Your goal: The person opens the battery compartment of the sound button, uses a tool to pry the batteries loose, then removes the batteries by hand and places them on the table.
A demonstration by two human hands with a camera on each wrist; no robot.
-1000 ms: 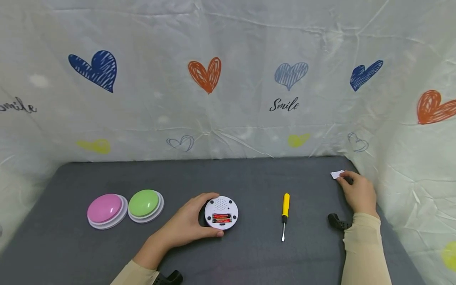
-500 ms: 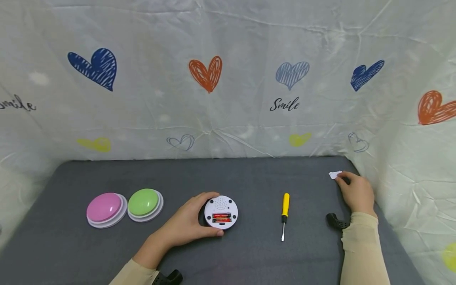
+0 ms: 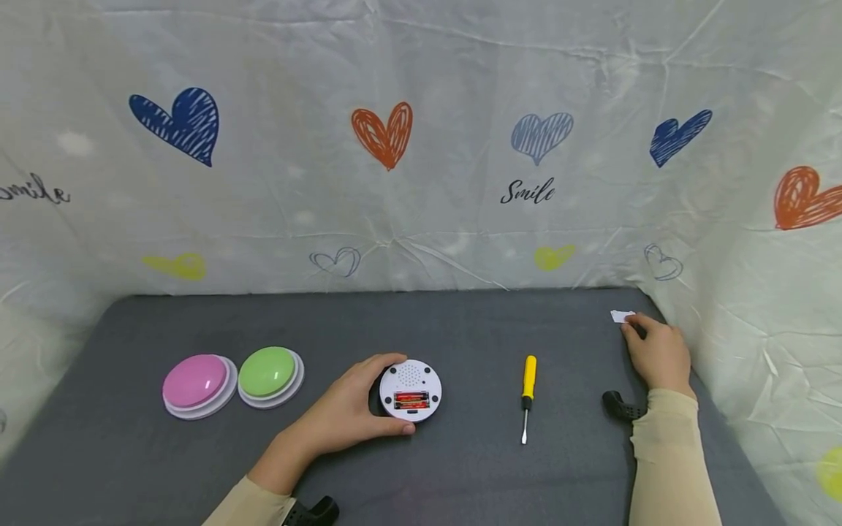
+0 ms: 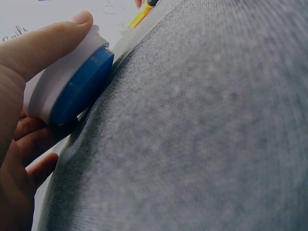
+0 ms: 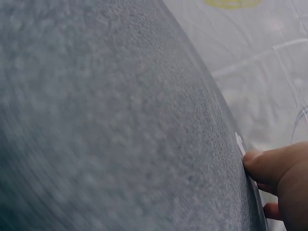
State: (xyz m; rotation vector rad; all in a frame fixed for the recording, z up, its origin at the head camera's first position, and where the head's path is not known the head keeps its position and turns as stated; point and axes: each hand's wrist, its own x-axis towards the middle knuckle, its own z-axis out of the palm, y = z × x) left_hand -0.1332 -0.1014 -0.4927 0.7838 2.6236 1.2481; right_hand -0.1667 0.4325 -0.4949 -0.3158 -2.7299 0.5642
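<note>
My left hand (image 3: 349, 405) grips a round push-button (image 3: 411, 378) around its side, thumb at the front edge and fingers behind. Its white underside faces up, showing a speaker grille, dark feet and red batteries (image 3: 411, 400) in an uncovered compartment. Below the white base, a blue dome (image 4: 82, 89) shows in the left wrist view, down against the cloth. At the table's far right corner, my right hand (image 3: 660, 356) pinches a small white battery cover (image 3: 621, 316) between thumb and fingers. Only a thin white edge of it shows past the thumb in the right wrist view.
A yellow-handled flathead screwdriver (image 3: 528, 398) lies between the hands, its tip toward me. Left of my left hand sit a green button (image 3: 266, 372) and a pink button (image 3: 194, 381), dome up. A white printed curtain (image 3: 447, 183) hangs behind the grey table (image 3: 460, 475).
My right hand has shifted very slightly left, and the white cover has tilted a little in its fingers. My left hand and the push-button stay in place.
</note>
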